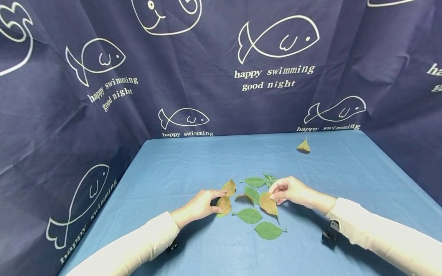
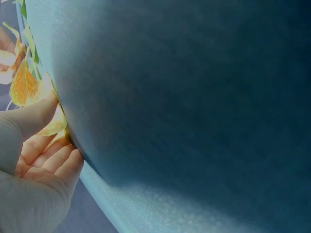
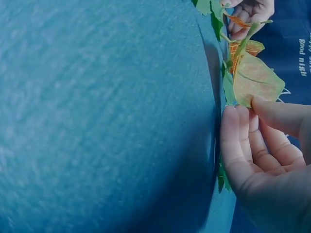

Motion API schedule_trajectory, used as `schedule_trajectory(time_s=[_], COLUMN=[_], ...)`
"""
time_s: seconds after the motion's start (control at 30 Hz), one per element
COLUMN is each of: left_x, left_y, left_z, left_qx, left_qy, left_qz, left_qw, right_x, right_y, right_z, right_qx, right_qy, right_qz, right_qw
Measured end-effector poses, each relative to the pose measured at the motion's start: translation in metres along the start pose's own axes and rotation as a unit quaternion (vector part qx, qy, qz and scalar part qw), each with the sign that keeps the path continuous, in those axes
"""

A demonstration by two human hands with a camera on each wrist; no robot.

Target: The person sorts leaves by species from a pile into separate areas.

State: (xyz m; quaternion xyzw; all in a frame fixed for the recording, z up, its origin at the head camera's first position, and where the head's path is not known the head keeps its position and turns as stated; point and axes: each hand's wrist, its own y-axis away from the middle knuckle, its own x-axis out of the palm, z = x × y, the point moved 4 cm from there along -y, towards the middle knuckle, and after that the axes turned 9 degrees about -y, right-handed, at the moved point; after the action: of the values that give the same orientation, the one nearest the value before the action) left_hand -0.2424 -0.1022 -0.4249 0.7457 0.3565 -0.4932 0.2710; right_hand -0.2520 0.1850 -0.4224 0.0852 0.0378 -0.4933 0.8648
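Note:
My left hand (image 1: 198, 205) is at the left side of the leaf group, with a yellow-brown leaf (image 1: 224, 206) between thumb and fingers. Its index fingertip reaches the bottom of another yellow-brown leaf (image 1: 229, 188) just above. In the left wrist view the thumb lies over a yellow leaf (image 2: 59, 124). Across the group, my right hand (image 1: 291, 191) pinches a larger yellow-brown leaf (image 1: 268, 204) by its edge, stem pointing down. The right wrist view shows that leaf (image 3: 257, 80) tilted up from the cloth. Between the hands lies a curled brownish leaf (image 1: 246, 197) against a green leaf (image 1: 253, 193).
Toothed green leaves lie nearby: one leaf (image 1: 249, 216) low in the middle, another leaf (image 1: 268, 230) nearest me, a third leaf (image 1: 254, 182) at the top. A folded yellowish leaf (image 1: 304, 146) sits far right on the blue cloth (image 1: 193, 161). Dark fish-print curtains (image 1: 221, 76) surround the table.

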Motion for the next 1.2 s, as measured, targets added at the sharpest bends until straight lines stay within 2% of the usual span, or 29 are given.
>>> schedule_trajectory(time_s=[0.23, 0.43, 0.8, 1.2], left_x=[0.000, 0.001, 0.001, 0.001], left_y=[0.000, 0.000, 0.000, 0.000], left_z=[0.000, 0.001, 0.001, 0.001], left_qx=[-0.002, 0.004, 0.005, 0.000], left_qy=[-0.002, -0.003, -0.002, -0.003], left_qz=[0.001, 0.001, 0.000, 0.002], left_qw=[1.0000, 1.0000, 1.0000, 1.0000], right_x=[-0.004, -0.009, -0.019, -0.035], right_y=[-0.001, -0.002, -0.005, -0.018], right_z=[-0.001, 0.001, 0.004, 0.009], right_qx=[0.003, -0.010, -0.010, -0.012], right_qy=[-0.048, -0.086, -0.107, -0.141], right_qz=[-0.010, -0.031, -0.071, -0.088], right_qw=[0.999, 0.996, 0.992, 0.986])
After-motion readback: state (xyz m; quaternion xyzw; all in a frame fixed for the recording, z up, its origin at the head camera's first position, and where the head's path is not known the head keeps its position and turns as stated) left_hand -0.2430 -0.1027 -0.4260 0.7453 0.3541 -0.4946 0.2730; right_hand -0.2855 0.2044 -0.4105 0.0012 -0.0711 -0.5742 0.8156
